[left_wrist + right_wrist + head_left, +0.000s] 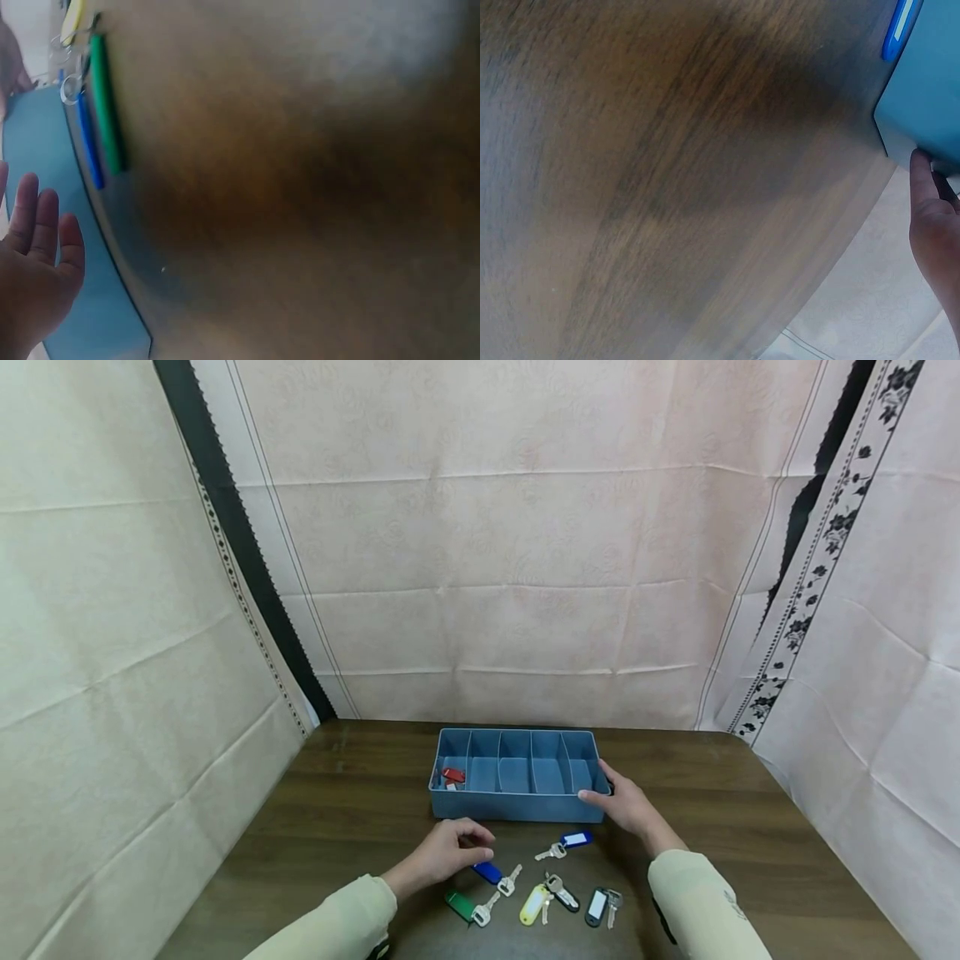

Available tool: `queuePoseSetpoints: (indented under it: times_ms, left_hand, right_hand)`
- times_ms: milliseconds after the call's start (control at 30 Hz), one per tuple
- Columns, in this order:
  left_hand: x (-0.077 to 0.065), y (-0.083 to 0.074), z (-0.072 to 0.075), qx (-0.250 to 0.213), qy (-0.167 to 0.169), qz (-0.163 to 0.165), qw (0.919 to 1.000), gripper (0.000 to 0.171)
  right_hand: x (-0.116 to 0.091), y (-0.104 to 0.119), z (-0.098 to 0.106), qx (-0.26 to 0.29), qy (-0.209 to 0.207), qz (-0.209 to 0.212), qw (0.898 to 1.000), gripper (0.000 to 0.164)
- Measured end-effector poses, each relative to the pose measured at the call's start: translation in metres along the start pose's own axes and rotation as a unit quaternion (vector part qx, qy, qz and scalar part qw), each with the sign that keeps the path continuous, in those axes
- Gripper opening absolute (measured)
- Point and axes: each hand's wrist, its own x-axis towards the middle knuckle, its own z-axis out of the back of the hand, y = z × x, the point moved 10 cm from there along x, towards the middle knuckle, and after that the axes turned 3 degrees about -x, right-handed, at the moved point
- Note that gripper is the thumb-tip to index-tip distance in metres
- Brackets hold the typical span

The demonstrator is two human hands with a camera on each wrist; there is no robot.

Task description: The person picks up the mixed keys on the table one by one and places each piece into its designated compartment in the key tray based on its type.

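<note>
12 o'clock = far edge of the wooden table (352, 793). Blue box (517, 807), 5 compartments; red tag (453, 774) in its 9 o'clock compartment. Right hand (628, 804) grips the box's 4 o'clock corner, thumb in front, fingers round the end. Left hand (444, 855): fingers relaxed, nothing held; blue tag (487, 872) with key just beside its thumb, contact unclear. Green tag (459, 906) at that hand's 5 o'clock. 2nd blue tag, white-labelled (577, 839), at right hand's 8. From the box: yellow tag (533, 905) at 6, dark tag (597, 907) at 5.
</note>
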Motion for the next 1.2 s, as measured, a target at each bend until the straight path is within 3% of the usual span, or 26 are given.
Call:
queuePoseSetpoints:
  times_ms: [167,400,600,767,867,1067,1200]
  left_hand:
    - [0.000,-0.002,-0.011,0.008,0.019,-0.033,0.9993,0.021]
    - [0.000,0.000,-0.024,0.016,0.048,-0.031,0.9982,0.019]
    - [0.004,0.003,-0.030,0.025,0.055,-0.040,0.9974,0.017]
    - [0.008,0.008,-0.032,0.040,0.067,-0.047,0.9959,0.015]
    - [0.009,0.009,-0.033,0.058,0.077,-0.056,0.9938,0.015]
    - [0.011,0.006,-0.039,0.099,0.099,-0.078,0.9871,0.012]
    - [0.012,0.004,-0.041,0.121,0.101,-0.101,0.9823,0.010]
  right_hand:
    - [0.001,0.000,0.000,-0.001,-0.001,-0.001,1.000,0.103]
    - [0.001,0.000,0.000,-0.003,-0.002,-0.003,1.000,0.108]
    - [0.003,-0.001,0.000,-0.002,-0.003,-0.002,1.000,0.109]
    - [0.002,-0.001,-0.001,-0.004,-0.004,-0.002,1.000,0.099]
    - [0.002,0.000,-0.001,-0.005,-0.004,-0.002,1.000,0.092]
    - [0.000,0.001,0.000,-0.006,-0.004,-0.002,1.000,0.100]
    - [-0.001,0.000,0.000,-0.004,-0.004,-0.004,1.000,0.095]
